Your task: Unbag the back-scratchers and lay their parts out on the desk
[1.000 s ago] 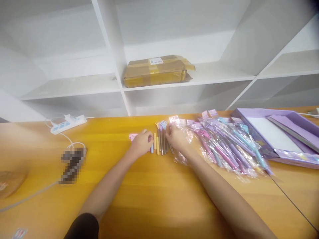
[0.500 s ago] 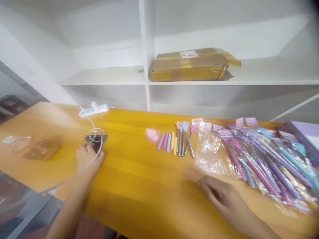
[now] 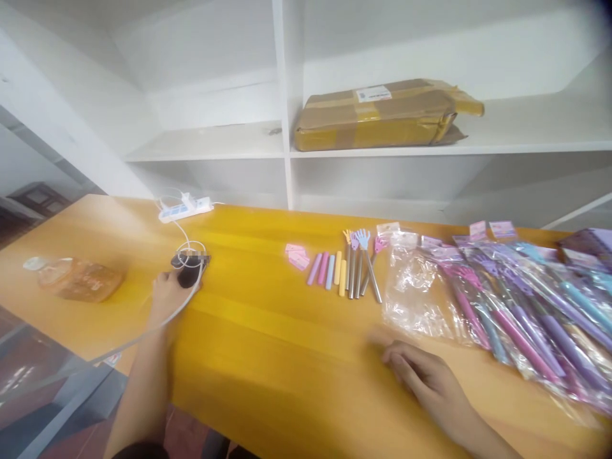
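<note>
While the left hand touches the near side of a dark handheld device, its fingers are bent; whether they grip the device cannot be told.

Device: left part of the wooden table, near the power strip; upper edge pixelated. A white cable loops over it and trails across the left wrist.

Right hand: loosely half-curled above the near part of the table, nothing seen in it.

Cards, pink: a small overlapping group at mid-table.

Grip sleeves: five, side by side; one purple, one pink, one blue, two yellow.

Back scratchers, without sleeves: steel rods, hand-shaped heads in orange, purple, blue and pink; the blue-headed and pink-headed ones cross.

Clear plastic bags: flat, just right of the rods.

Bagged back scratchers: heaped at right; pink, purple and blue handles, header cards attached.

Purple box: far right, cut by the frame.

Bottle, orange-toned, pale cap: lying on its side, far left.

Carton, brown, taped, labelled: on the white shelf unit behind.
</note>
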`<state>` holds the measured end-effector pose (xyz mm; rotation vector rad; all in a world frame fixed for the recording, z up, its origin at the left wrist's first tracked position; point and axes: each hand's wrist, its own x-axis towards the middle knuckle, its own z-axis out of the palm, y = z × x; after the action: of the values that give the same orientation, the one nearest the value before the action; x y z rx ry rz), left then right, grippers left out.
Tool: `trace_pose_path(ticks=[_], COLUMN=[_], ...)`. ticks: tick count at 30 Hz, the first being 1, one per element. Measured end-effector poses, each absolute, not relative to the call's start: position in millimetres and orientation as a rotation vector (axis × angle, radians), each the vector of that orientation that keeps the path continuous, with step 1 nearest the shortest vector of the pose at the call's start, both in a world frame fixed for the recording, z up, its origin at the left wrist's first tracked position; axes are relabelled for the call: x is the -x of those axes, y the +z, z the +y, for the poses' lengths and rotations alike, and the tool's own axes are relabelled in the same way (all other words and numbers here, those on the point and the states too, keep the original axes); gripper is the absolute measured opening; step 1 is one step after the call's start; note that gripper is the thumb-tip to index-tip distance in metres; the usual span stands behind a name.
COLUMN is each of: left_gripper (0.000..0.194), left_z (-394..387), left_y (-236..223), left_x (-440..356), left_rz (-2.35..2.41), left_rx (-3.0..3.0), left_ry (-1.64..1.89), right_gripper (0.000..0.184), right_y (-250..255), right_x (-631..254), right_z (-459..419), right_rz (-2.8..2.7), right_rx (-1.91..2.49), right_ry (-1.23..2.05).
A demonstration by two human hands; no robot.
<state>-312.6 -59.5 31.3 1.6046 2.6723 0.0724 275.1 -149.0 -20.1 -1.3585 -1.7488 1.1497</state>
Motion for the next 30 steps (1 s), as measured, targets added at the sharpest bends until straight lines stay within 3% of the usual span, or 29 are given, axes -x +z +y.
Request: trace_pose_path(ticks=[7,17,25,30], left_gripper=[0.083,0.086,0.071,0.062], left_z=[-80.0,-61.6,-97.4,-108.3], left_y=[25.9,9.3,13.4,0.7], left_x=[327.5,308.8,317.6,310.3], left_rz=[2.612,2.928,2.190,2.655], left_rx=[-1.654,-1.614,-2.102,-1.797], left_ry=[0.046,0.029,0.267,0.435], right_gripper=[0.048,0.044,0.044,0.044], right_y=[-22.7,-21.1,-17.9,-19.5], right_x=[-278.4,-277.8,-277.7,-277.6], right_z=[-148.8,-148.1,-147.8,-148.1], right_rz=[-1.708,-1.844,-1.848,-1.850], right_rx=[1.390,1.352,1.352,1.349], right_ry=[1.218,1.084,1.082,1.087])
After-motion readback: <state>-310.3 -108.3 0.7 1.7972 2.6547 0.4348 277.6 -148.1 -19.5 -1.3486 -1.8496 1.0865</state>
